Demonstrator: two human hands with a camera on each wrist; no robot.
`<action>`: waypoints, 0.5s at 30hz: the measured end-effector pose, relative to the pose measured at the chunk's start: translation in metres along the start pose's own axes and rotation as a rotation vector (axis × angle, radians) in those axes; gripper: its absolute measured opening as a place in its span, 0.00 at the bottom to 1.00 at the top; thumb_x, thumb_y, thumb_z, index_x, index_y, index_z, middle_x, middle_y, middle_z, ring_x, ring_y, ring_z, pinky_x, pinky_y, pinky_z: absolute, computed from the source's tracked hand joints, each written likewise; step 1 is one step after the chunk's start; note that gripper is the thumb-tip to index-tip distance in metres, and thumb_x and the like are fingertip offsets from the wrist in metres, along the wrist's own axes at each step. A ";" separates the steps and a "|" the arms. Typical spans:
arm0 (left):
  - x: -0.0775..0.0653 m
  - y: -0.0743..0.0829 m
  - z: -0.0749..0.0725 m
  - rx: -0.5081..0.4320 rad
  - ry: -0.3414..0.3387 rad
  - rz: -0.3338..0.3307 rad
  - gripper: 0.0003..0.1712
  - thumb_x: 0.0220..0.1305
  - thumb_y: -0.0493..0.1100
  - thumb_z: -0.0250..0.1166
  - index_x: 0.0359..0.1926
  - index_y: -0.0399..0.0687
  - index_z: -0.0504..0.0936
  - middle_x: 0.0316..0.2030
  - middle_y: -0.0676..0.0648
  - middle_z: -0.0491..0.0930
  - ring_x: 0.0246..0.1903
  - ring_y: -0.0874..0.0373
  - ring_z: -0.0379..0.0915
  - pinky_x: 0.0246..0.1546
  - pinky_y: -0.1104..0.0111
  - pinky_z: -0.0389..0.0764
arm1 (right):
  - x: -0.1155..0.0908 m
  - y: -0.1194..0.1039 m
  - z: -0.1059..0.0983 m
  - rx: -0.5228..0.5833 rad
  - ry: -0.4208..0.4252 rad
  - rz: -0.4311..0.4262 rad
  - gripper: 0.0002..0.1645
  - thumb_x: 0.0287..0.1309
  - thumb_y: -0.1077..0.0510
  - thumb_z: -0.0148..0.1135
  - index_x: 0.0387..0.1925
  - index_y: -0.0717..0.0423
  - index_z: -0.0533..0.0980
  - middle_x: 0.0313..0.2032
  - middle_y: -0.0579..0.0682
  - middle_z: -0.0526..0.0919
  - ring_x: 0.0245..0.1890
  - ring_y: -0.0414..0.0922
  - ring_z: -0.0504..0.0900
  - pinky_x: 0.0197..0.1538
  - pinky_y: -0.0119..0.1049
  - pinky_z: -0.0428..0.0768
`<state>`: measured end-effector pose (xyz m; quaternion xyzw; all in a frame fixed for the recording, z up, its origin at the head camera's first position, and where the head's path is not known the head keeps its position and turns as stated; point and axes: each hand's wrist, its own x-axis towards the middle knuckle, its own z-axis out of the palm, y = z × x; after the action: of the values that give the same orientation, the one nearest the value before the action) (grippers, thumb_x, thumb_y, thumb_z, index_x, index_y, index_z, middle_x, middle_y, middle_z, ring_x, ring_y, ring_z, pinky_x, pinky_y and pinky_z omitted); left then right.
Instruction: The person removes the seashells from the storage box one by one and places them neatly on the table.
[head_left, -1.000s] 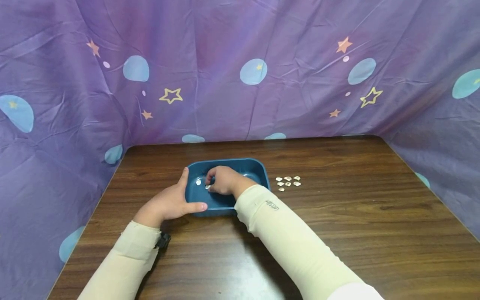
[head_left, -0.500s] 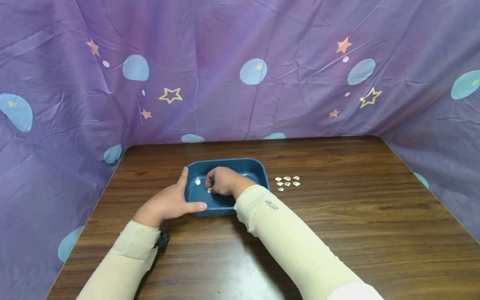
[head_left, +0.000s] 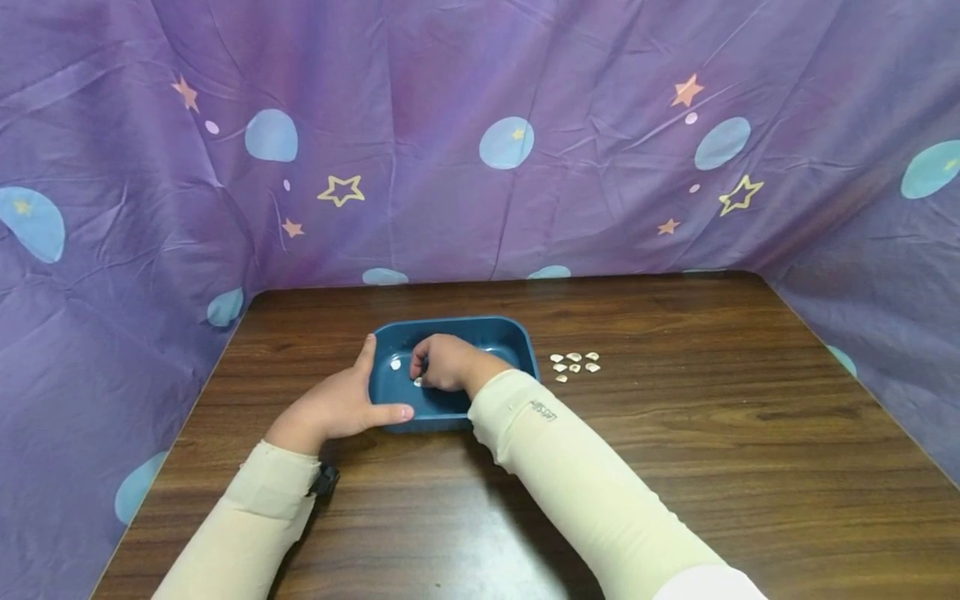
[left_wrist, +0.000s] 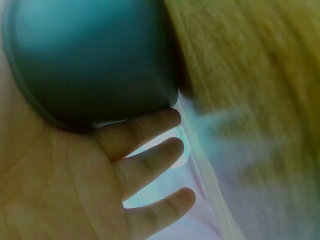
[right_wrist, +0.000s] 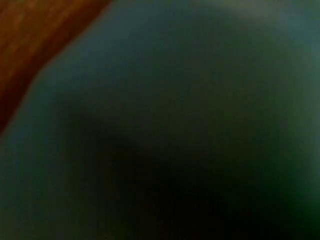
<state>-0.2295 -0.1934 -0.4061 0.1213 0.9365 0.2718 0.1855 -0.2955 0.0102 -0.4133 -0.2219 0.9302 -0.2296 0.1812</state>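
A blue rectangular tub (head_left: 457, 422) with rounded corners stands on the brown wooden table. My left hand (head_left: 330, 408) spans its left end, thumb along the front wall and another finger at the back-left corner. In the left wrist view, several straight fingers (left_wrist: 152, 167) of that hand lie against and beside the dark tub wall (left_wrist: 100, 65). Inside the tub, my right hand (head_left: 447, 363) pinches a small white shell (head_left: 417, 382) low over the bottom. Another white shell (head_left: 395, 365) lies to its left. The right wrist view is too dark and blurred to show fingers.
Several small whitish shells (head_left: 574, 367) lie in short rows on the table (head_left: 712, 417), right of the tub. A purple patterned cloth (head_left: 450, 208) hangs behind the table and along its sides.
The shell at my right fingertips has shifted slightly toward the front of the tub. My left hand, the tub and the shells on the table have stayed put.
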 end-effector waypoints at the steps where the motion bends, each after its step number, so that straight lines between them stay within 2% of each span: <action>1: 0.000 0.000 0.000 0.002 0.000 0.000 0.78 0.63 0.75 0.68 0.83 0.40 0.22 0.78 0.22 0.53 0.71 0.29 0.66 0.69 0.39 0.70 | 0.000 0.000 0.000 -0.007 0.005 -0.004 0.06 0.63 0.61 0.72 0.33 0.47 0.83 0.36 0.43 0.84 0.40 0.43 0.79 0.54 0.38 0.76; 5: 0.000 0.000 0.000 0.010 0.000 -0.002 0.79 0.63 0.75 0.67 0.83 0.40 0.22 0.78 0.22 0.53 0.71 0.29 0.66 0.69 0.38 0.69 | 0.000 0.001 0.000 -0.006 0.019 -0.004 0.07 0.63 0.60 0.74 0.32 0.49 0.81 0.34 0.44 0.83 0.39 0.43 0.78 0.52 0.38 0.76; 9: 0.001 -0.001 0.000 0.007 -0.005 -0.004 0.79 0.63 0.75 0.67 0.83 0.40 0.22 0.78 0.22 0.51 0.72 0.29 0.64 0.70 0.38 0.68 | -0.001 0.001 0.000 0.035 0.009 0.014 0.06 0.64 0.59 0.74 0.34 0.48 0.81 0.37 0.45 0.84 0.40 0.45 0.79 0.54 0.40 0.77; 15: 0.000 0.000 -0.001 -0.006 -0.004 0.004 0.78 0.63 0.74 0.68 0.83 0.40 0.22 0.78 0.22 0.51 0.72 0.29 0.64 0.70 0.38 0.68 | -0.001 0.001 -0.001 0.055 -0.016 0.021 0.08 0.62 0.65 0.70 0.36 0.46 0.86 0.42 0.45 0.86 0.42 0.44 0.80 0.54 0.38 0.77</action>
<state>-0.2303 -0.1939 -0.4059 0.1232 0.9351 0.2746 0.1872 -0.2954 0.0115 -0.4126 -0.2086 0.9244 -0.2513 0.1970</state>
